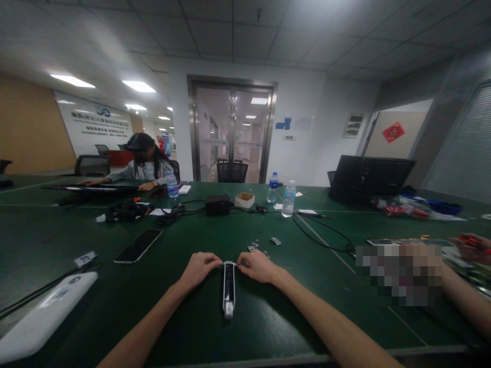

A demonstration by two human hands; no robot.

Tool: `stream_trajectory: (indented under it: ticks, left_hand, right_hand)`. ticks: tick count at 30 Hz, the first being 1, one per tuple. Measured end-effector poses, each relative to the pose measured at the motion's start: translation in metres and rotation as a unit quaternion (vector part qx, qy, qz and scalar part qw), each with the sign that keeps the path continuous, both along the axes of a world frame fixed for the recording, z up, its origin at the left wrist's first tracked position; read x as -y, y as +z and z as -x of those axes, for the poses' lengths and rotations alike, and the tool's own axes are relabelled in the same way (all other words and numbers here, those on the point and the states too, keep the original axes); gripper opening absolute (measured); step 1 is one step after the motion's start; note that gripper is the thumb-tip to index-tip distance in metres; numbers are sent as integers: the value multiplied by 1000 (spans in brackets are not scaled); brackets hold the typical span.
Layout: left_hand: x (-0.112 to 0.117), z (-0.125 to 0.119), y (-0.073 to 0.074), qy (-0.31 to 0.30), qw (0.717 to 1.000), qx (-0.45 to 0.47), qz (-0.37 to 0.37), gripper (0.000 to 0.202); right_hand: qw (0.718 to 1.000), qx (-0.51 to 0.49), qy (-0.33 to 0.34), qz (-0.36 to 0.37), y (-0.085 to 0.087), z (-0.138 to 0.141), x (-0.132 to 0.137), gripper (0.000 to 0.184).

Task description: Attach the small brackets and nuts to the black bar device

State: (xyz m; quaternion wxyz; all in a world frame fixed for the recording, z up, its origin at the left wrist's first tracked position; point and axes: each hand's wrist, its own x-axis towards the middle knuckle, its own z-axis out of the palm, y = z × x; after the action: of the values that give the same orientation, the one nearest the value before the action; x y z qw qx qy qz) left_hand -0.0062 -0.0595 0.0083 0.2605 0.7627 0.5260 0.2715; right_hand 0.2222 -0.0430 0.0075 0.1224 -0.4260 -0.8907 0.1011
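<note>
Green table (192, 332): fills the lower half of the frame, its near edge running along the bottom below your forearms
Narrow device (229, 286): sits on the table at lower centre, dark strip in a pale rim, lengthwise to you, probably so its far end meets both hands evenly
Left hand (201, 267): your thumb and fingertips pinch the device's far left corner, seemingly to steady it
Right hand (258, 267): mirrors that pinch at the far right corner; how firmly either grip presses, you cannot tell from here
Small metal parts (275, 240): scattered just past your right hand, some partly hidden by it, perhaps kept there for short reach
Phone (138, 246): slanted at centre left, apart from your left hand, with a strip of tabletop between for sideways movement
White casing (49, 312): cut off by the lower left of the frame, bounding your left side
Black box (218, 204) and water bottle (289, 200): stand beyond your hands near mid-frame, limiting a long forward reach
Another person's forearm (466, 299): enters at lower right beside a pixelated patch; green surface separates it from your right arm
Seated person (148, 161): across the table, upper left
</note>
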Motion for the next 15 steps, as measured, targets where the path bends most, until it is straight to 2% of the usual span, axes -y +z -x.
stream_trajectory:
  ticks: [9, 15]
  left_hand:
    - [1, 10, 4, -44, 997, 8, 64, 34]
    - [0, 7, 1, -45, 998, -7, 43, 34]
  right_hand:
    - [1000, 2, -4, 1, 3, -1, 2, 18]
    - [1000, -5, 4, -5, 3, -1, 2, 17]
